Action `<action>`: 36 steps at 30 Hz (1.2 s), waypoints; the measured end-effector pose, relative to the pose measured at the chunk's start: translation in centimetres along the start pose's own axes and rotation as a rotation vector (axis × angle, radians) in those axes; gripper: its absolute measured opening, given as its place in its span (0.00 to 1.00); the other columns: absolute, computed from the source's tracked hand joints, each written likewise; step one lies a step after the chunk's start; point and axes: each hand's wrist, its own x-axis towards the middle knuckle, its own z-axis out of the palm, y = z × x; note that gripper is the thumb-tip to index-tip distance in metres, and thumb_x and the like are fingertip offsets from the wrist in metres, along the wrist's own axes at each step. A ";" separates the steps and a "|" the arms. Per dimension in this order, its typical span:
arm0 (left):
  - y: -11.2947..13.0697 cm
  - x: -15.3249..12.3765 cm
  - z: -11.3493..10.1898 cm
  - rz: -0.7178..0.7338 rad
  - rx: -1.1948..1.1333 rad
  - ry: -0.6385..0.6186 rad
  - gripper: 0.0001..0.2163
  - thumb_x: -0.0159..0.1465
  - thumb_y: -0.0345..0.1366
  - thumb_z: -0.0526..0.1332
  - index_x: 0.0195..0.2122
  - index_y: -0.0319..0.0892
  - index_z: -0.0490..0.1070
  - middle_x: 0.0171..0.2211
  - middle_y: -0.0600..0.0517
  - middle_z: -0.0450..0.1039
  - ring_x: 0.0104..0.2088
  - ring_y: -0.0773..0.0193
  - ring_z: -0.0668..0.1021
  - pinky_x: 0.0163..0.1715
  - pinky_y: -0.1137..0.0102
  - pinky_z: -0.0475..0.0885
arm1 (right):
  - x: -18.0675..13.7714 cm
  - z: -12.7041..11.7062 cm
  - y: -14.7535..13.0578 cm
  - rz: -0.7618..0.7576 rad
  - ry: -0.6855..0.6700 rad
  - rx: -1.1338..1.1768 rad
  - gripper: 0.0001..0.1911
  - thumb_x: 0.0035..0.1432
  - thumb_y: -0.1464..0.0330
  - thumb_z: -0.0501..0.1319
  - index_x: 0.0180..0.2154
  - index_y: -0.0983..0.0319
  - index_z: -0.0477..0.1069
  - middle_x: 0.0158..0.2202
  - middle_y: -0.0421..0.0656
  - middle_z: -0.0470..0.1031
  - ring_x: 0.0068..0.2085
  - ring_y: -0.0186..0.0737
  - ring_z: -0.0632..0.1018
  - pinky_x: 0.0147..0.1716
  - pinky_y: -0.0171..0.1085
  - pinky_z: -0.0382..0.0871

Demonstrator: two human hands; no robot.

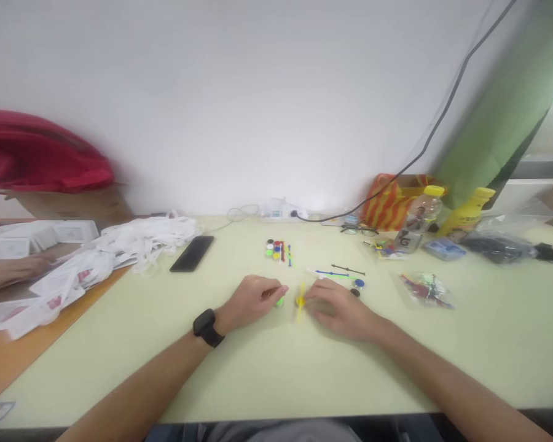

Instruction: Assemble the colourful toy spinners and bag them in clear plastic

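Note:
My left hand [251,302], with a black watch on its wrist, is closed, its fingers curled over the table. A small green disc [280,302] shows at its fingertips, partly hidden by the thumb. My right hand [341,308] pinches a yellow plastic spinner [300,299], a thin arrow with a round middle. Just beyond the right hand lie a blue arrow [332,273], a black arrow [348,269], a blue disc [359,283] and a black disc [355,293]. Farther back, several coloured discs [270,253] sit beside red and blue-green arrows [290,255].
A phone [192,254] lies left of centre; white straps [142,239] and boxes are heaped farther left, where another person's hand [23,270] rests. A clear bag of parts [427,290], bottles [419,218] and glasses [359,231] are on the right. A power strip [281,212] stands by the wall.

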 end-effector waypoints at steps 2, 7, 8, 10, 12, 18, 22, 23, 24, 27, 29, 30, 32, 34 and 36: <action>-0.1 -0.1 0.0 -0.017 -0.016 0.035 0.20 0.74 0.41 0.55 0.23 0.41 0.64 0.20 0.58 0.56 0.22 0.69 0.59 0.27 0.70 0.57 | 0.0 0.0 -0.3 -0.026 -0.017 0.001 0.23 0.62 0.75 0.62 0.58 0.56 0.71 0.50 0.47 0.75 0.52 0.47 0.75 0.53 0.45 0.70; -0.2 -0.1 0.0 -0.070 -0.048 0.086 0.19 0.74 0.41 0.55 0.26 0.40 0.70 0.20 0.57 0.62 0.23 0.69 0.63 0.26 0.70 0.57 | 0.2 0.0 -0.7 -0.113 -0.084 -0.043 0.27 0.62 0.80 0.56 0.59 0.55 0.71 0.53 0.48 0.72 0.54 0.46 0.74 0.55 0.45 0.69; -0.3 -0.1 0.0 -0.075 -0.049 0.086 0.18 0.74 0.41 0.55 0.26 0.40 0.71 0.20 0.56 0.63 0.23 0.69 0.63 0.26 0.70 0.57 | 0.2 0.1 -0.5 -0.110 -0.076 -0.041 0.24 0.62 0.80 0.56 0.56 0.56 0.73 0.52 0.48 0.73 0.53 0.46 0.74 0.55 0.44 0.69; -0.3 -0.1 0.1 -0.083 -0.050 0.079 0.19 0.74 0.42 0.55 0.26 0.40 0.71 0.20 0.57 0.62 0.22 0.69 0.62 0.26 0.70 0.57 | 0.2 0.2 -0.1 -0.091 -0.050 -0.026 0.19 0.64 0.79 0.56 0.51 0.57 0.75 0.49 0.47 0.74 0.51 0.44 0.75 0.52 0.43 0.71; -0.3 -0.1 0.1 -0.084 -0.054 0.068 0.20 0.74 0.43 0.55 0.25 0.40 0.68 0.20 0.57 0.59 0.22 0.69 0.61 0.26 0.70 0.56 | 0.2 0.2 0.4 -0.071 -0.024 -0.016 0.16 0.66 0.79 0.54 0.46 0.58 0.76 0.46 0.47 0.75 0.48 0.43 0.76 0.49 0.42 0.71; 0.2 0.0 0.1 -0.038 -0.034 0.047 0.22 0.74 0.43 0.54 0.22 0.41 0.62 0.19 0.58 0.54 0.22 0.69 0.58 0.26 0.69 0.56 | 0.5 -0.8 1.8 -0.032 0.143 0.002 0.10 0.68 0.73 0.54 0.42 0.58 0.74 0.41 0.47 0.78 0.44 0.44 0.78 0.45 0.42 0.73; 0.4 0.1 0.3 -0.004 -0.021 0.026 0.22 0.74 0.43 0.54 0.22 0.41 0.64 0.18 0.58 0.57 0.21 0.69 0.59 0.27 0.70 0.59 | 0.7 -2.7 3.6 0.061 0.356 -0.041 0.10 0.70 0.68 0.54 0.42 0.59 0.74 0.40 0.47 0.79 0.40 0.45 0.79 0.42 0.44 0.74; 0.4 0.0 0.3 0.003 -0.016 0.018 0.22 0.74 0.43 0.54 0.22 0.41 0.64 0.18 0.58 0.58 0.21 0.69 0.59 0.28 0.70 0.60 | 0.6 -3.1 3.9 0.081 0.373 -0.057 0.10 0.69 0.67 0.55 0.42 0.59 0.75 0.40 0.47 0.79 0.40 0.45 0.79 0.42 0.44 0.74; 0.4 0.0 0.3 0.007 -0.011 0.008 0.22 0.73 0.43 0.55 0.22 0.41 0.64 0.18 0.58 0.58 0.21 0.69 0.59 0.28 0.71 0.61 | 0.5 -3.4 4.1 0.096 0.371 -0.070 0.10 0.69 0.66 0.55 0.43 0.59 0.75 0.40 0.47 0.79 0.39 0.45 0.79 0.42 0.43 0.74; 0.5 -0.1 0.3 0.008 -0.014 -0.039 0.19 0.73 0.42 0.57 0.24 0.41 0.68 0.19 0.57 0.64 0.22 0.70 0.63 0.29 0.71 0.62 | 0.3 -3.3 3.8 0.103 0.248 -0.072 0.11 0.70 0.65 0.55 0.45 0.59 0.76 0.41 0.47 0.79 0.40 0.44 0.79 0.39 0.42 0.74; 0.7 -0.1 0.3 0.011 -0.035 -0.035 0.16 0.72 0.42 0.58 0.28 0.42 0.73 0.22 0.56 0.70 0.24 0.69 0.69 0.31 0.71 0.64 | 0.2 -2.6 3.0 0.076 0.142 -0.069 0.11 0.69 0.64 0.58 0.47 0.59 0.76 0.43 0.48 0.79 0.42 0.44 0.78 0.41 0.42 0.74; 0.7 -0.1 0.2 0.012 -0.050 -0.017 0.14 0.72 0.41 0.58 0.30 0.42 0.74 0.24 0.55 0.73 0.26 0.68 0.71 0.32 0.71 0.65 | 0.2 -2.2 2.5 0.055 0.099 -0.072 0.11 0.69 0.64 0.59 0.48 0.59 0.76 0.44 0.48 0.78 0.44 0.45 0.78 0.43 0.42 0.74; 0.8 -0.1 0.1 0.007 -0.077 0.040 0.12 0.72 0.41 0.58 0.34 0.42 0.76 0.29 0.53 0.77 0.30 0.66 0.75 0.33 0.71 0.67 | 0.2 -1.3 1.7 0.014 0.040 -0.082 0.12 0.68 0.64 0.62 0.50 0.59 0.76 0.46 0.49 0.78 0.47 0.46 0.78 0.47 0.44 0.73; 0.6 0.0 -0.1 -0.009 -0.078 0.098 0.12 0.72 0.40 0.58 0.36 0.43 0.77 0.33 0.51 0.78 0.33 0.65 0.76 0.34 0.71 0.68 | 0.3 -0.8 1.2 0.003 0.002 -0.086 0.10 0.69 0.65 0.60 0.48 0.58 0.77 0.45 0.48 0.78 0.48 0.46 0.77 0.47 0.43 0.72; 0.1 0.1 -0.3 -0.043 -0.040 0.159 0.10 0.72 0.40 0.58 0.38 0.43 0.77 0.34 0.51 0.78 0.34 0.65 0.76 0.34 0.71 0.68 | 0.4 -0.7 1.1 0.025 -0.010 -0.094 0.09 0.70 0.67 0.58 0.45 0.59 0.77 0.42 0.47 0.78 0.45 0.46 0.78 0.45 0.42 0.72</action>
